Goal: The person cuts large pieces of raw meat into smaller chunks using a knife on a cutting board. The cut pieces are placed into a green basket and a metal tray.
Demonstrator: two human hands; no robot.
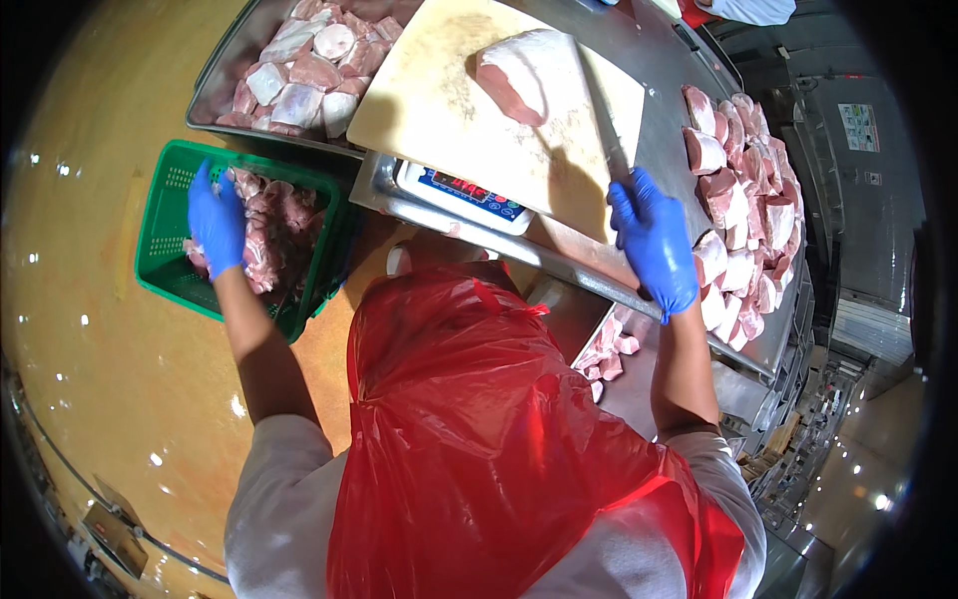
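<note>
My right hand (654, 240), in a blue glove, is closed around the handle of a long knife (601, 110). Its blade points away from me over a cream cutting board (419, 90), along the right side of a large piece of raw meat (524, 75) with a pale fat layer. Over on the left, my left hand (217, 220), also gloved in blue, is above a green plastic basket (160, 215). Its fingers are stretched and apart, with nothing visible in them. Reddish meat trimmings (284, 225) lie in the basket, right beside that hand.
A metal tub (215, 85) of cut meat chunks stands at the far left. A digital scale (464, 195) sits under the board's near edge. Many meat pieces (743, 210) are piled on the steel table (659, 150) at right. Another person's sleeve (753, 8) shows at the top.
</note>
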